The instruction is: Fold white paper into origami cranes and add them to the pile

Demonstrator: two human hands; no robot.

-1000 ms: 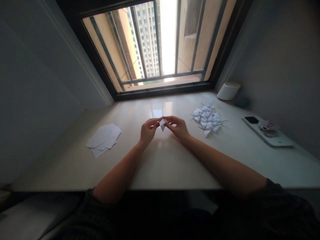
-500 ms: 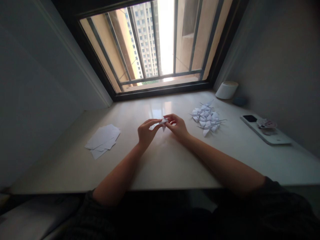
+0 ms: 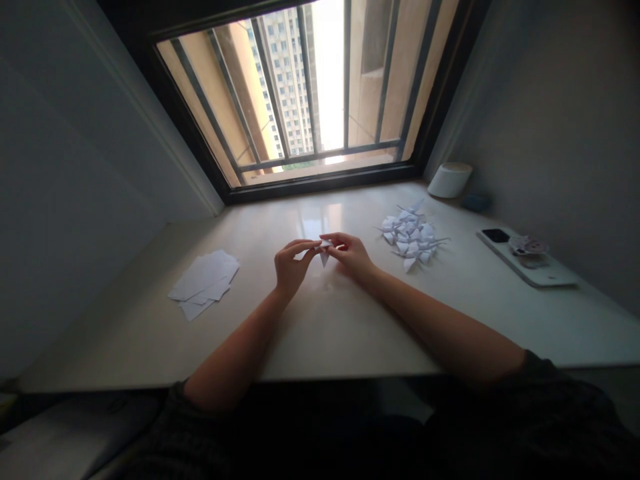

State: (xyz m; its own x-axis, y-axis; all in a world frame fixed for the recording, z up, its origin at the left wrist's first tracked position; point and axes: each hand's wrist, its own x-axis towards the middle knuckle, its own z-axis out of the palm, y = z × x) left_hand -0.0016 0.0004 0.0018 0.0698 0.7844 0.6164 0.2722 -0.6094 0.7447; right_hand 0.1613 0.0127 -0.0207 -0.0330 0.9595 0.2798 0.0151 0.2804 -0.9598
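Observation:
Between my two hands is a small folded white paper piece (image 3: 325, 257), one pointed tip hanging down below the fingers. My left hand (image 3: 291, 265) pinches its left side with thumb and fingertips. On its right side, my right hand (image 3: 354, 255) grips it the same way. The fingers cover much of the paper, so its full shape is hidden. To the right lies a heap of folded white paper pieces (image 3: 413, 233) with thin pointed ends. A loose stack of flat white paper sheets (image 3: 206, 279) rests on the left.
The pale tabletop (image 3: 320, 333) reaches to a barred window (image 3: 320, 87). At the right lies a phone (image 3: 525, 260) with a round grip on its back. A white cylindrical object (image 3: 449, 181) and a small dark item (image 3: 476, 201) stand by the right wall.
Both hands keep hold of the folded paper, whose lower tip now shows a little more. My right hand's fingers have shifted slightly. The whole view has moved a little.

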